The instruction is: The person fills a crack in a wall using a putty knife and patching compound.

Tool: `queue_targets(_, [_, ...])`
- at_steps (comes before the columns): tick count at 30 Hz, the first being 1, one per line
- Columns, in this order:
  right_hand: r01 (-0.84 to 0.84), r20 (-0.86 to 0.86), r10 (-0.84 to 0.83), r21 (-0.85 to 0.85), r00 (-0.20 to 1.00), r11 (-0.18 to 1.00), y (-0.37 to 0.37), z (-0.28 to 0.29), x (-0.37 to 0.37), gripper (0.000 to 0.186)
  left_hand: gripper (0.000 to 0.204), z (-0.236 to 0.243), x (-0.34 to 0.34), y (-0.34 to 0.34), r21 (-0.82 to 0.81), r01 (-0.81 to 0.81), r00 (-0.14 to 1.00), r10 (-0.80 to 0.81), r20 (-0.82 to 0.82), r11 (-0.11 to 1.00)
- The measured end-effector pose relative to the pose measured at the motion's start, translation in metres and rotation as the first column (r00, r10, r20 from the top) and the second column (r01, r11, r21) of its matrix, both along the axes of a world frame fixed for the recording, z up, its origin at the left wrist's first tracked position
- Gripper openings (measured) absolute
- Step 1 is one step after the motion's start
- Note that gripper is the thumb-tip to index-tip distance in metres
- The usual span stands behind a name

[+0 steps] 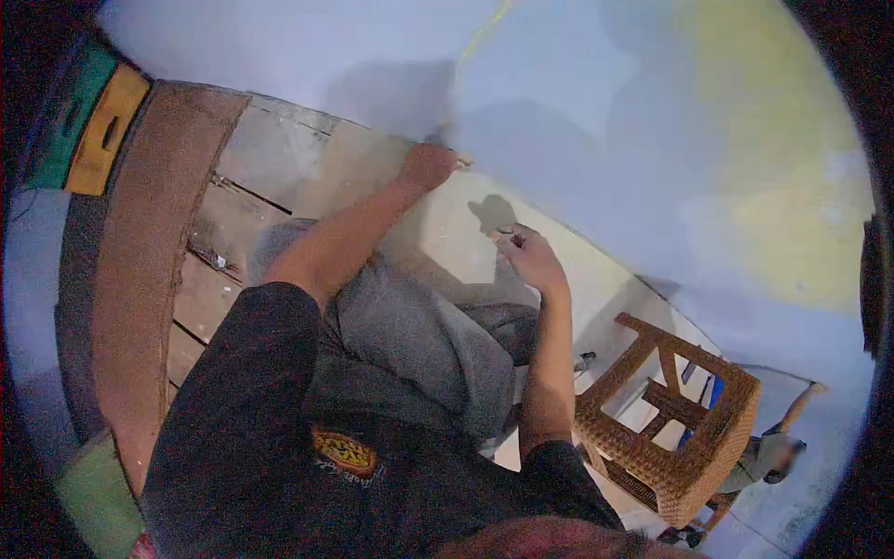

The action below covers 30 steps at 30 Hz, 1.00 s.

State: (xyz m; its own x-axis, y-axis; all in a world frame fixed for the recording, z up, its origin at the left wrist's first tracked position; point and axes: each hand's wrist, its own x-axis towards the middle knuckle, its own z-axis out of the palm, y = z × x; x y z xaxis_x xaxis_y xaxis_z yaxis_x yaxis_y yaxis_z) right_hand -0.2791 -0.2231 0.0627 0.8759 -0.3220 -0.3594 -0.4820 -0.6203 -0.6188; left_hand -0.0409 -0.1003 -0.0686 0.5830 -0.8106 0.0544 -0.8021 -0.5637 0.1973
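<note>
My left hand [431, 168] reaches forward to the foot of the pale wall [559, 84]. Its fingers are drawn together at the line where wall and floor meet, and a small pale bit shows at their tips. Lower and to the right, my right hand [531, 256] is held over the light floor [456, 228] with thumb and fingers pinched. A small dark thing [506, 231] shows at those fingertips, too small to name. Dark shadows of my arms and hands fall on the wall and floor around them.
A woven brown stool or chair frame [736, 401] lies tilted at the right. Beyond it another person [768, 461] is by the wall. Green and yellow drawers [104, 129] stand far left, beside a long brown strip [154, 242]. Dark gaps run between floor tiles [237, 219].
</note>
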Motion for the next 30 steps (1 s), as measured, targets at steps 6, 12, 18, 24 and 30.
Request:
queue_targets(6, [0.052,0.009,-0.053,0.09,0.999,0.995,0.007,0.021,0.002,0.039,0.028,0.003,-0.001,0.003,-0.067,0.01,0.998,-0.006,0.063,0.998])
queue_targets(12, [0.02,0.017,-0.021,0.058,1.0,0.998,-0.002,0.02,-0.005,0.042,0.047,0.016,-0.013,-0.009,-0.252,-0.008,1.0,0.005,-0.013,0.968])
queue_targets(18, [0.032,-0.009,-0.032,0.06,0.999,0.998,-0.003,0.01,-0.003,0.04,0.048,0.009,-0.003,-0.003,-0.042,-0.066,0.994,0.062,-0.09,0.997])
queue_targets(24, [0.011,0.016,-0.011,0.026,1.0,1.0,0.001,0.01,-0.003,0.041,0.041,0.015,-0.008,0.012,-0.205,-0.062,0.994,0.041,-0.102,0.977])
queue_targets(30, [0.037,0.006,-0.038,0.078,0.999,0.996,-0.002,0.009,-0.001,0.042,0.041,0.008,-0.002,0.007,-0.157,-0.085,0.984,0.058,-0.169,0.984])
